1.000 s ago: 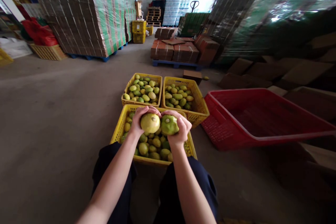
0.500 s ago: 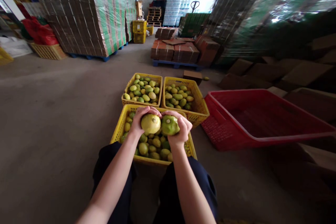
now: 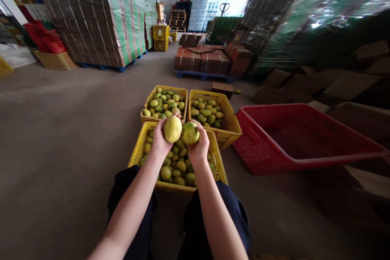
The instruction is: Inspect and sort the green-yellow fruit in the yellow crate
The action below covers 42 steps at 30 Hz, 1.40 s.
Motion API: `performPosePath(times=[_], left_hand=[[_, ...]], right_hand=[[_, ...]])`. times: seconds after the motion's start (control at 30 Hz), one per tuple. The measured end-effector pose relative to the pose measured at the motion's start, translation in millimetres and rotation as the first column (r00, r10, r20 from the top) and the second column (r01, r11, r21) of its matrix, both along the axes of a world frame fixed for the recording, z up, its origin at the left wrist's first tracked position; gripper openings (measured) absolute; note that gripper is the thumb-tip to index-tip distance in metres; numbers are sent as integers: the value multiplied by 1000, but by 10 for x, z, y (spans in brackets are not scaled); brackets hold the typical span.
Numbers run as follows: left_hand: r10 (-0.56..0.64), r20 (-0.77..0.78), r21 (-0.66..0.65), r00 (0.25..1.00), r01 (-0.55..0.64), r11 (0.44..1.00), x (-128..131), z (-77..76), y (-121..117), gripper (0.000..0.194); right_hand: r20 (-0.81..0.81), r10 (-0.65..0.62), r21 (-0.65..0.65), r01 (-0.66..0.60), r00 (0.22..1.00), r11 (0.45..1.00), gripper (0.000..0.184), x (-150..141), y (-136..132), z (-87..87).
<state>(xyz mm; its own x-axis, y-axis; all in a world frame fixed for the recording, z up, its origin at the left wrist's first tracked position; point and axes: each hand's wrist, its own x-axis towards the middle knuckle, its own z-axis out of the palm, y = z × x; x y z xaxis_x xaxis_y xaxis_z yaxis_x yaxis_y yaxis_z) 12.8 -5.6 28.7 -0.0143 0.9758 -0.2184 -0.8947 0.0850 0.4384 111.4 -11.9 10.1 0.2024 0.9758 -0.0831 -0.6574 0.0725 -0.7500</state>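
My left hand (image 3: 160,137) is wrapped round a yellow lemon (image 3: 173,129) from its left side. Close beside it, my right hand (image 3: 201,144) grips a greener lemon (image 3: 190,133) from the right. Both fruits are held up side by side over the near yellow crate (image 3: 179,188), which has many yellow and green lemons (image 3: 181,165) in it. My hands and forearms hide part of that crate. Behind it stand two more yellow crates of lemons, a left one (image 3: 143,117) and a right one (image 3: 233,129).
A large red plastic basket (image 3: 262,158) lies tilted at the right, near a heap of cardboard boxes (image 3: 307,85). Flattened cartons (image 3: 215,64) lie on a blue pallet further back. Tall wrapped pallet stacks (image 3: 91,16) rise on both sides of the concrete floor (image 3: 73,130).
Both lemons have been turned in my hands, so the stalk ends that faced me now point elsewhere. The hands moved slightly up and away; the right one also shifted left.
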Motion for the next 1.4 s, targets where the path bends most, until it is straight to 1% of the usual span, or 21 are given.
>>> performPosePath(times=[0.07,0.13,0.23,0.4,0.47,0.57,0.77,0.97,1.1,1.23,1.33,1.4], left_hand=[[30,27,-47,999,-29,998,-28,21,12,25],[64,41,-84,997,-60,995,-55,17,33,23],[87,65,-127,994,-78,989,-72,-17,59,24],[42,84,-135,996,-31,990,-51,-54,48,29],[32,85,-129,996,-20,991,-41,-55,40,30],[26,86,-136,996,-14,991,-28,-47,38,32],[38,95,-166,995,-21,986,-7,-25,50,30],[51,90,-176,995,-35,984,5,-67,76,25],[45,80,-175,996,-31,984,3,-90,93,20],[43,73,-176,996,-30,984,10,-75,76,21],[60,78,-145,995,-48,988,22,-59,51,22],[69,67,-126,995,-60,990,28,-52,41,23]], right_hand=[[-19,95,-8,-95,995,995,29,5,-5,-8],[-17,141,-13,-141,990,990,33,6,-7,-30],[-10,134,-49,-134,991,990,33,-7,5,-74],[-16,99,-161,-100,995,982,25,-23,29,-96],[-31,102,-211,-106,994,972,20,-16,25,-77],[-73,135,-260,-149,988,954,17,3,14,-48],[-154,195,-248,-229,969,941,15,36,23,-69],[-152,229,-245,-261,962,934,17,80,68,-102],[-138,223,-256,-252,965,933,16,109,68,-96],[-131,192,-267,-221,973,938,16,111,26,-26],[-130,150,-303,-183,980,935,17,99,3,23],[-126,128,-314,-162,984,935,19,87,4,25]])
